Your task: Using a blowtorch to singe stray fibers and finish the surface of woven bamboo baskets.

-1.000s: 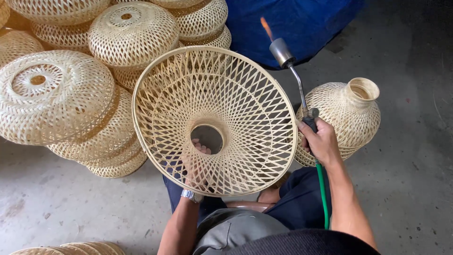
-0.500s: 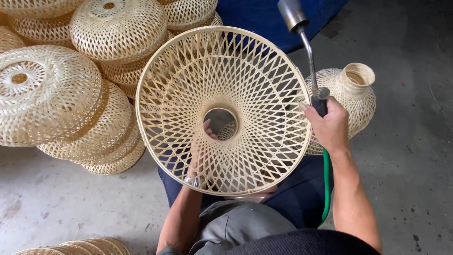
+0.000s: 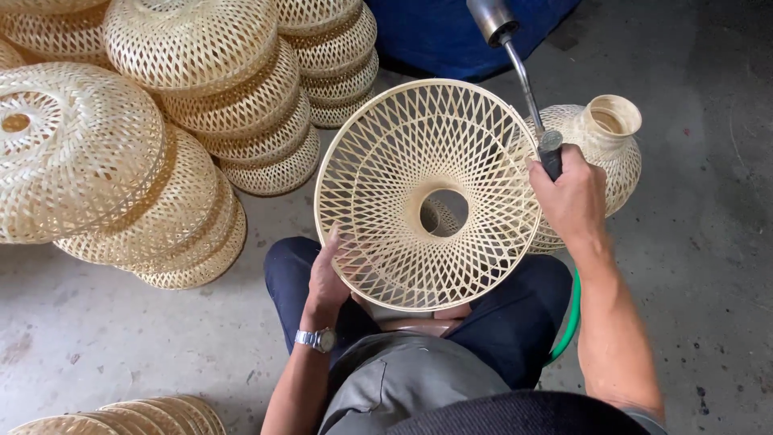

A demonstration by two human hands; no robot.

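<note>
Left hand (image 3: 328,278) grips the lower rim of the open-weave lampshade (image 3: 427,193), tilting it over the lap toward the torch (image 3: 515,68) that the right hand (image 3: 573,197) holds closed around the handle; nozzle tip cut off, any flame unclear, green hose (image 3: 568,322) mostly hidden.

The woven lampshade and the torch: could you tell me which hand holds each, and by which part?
Left hand grips the woven lampshade at its lower rim; right hand holds the torch by its handle.
</note>
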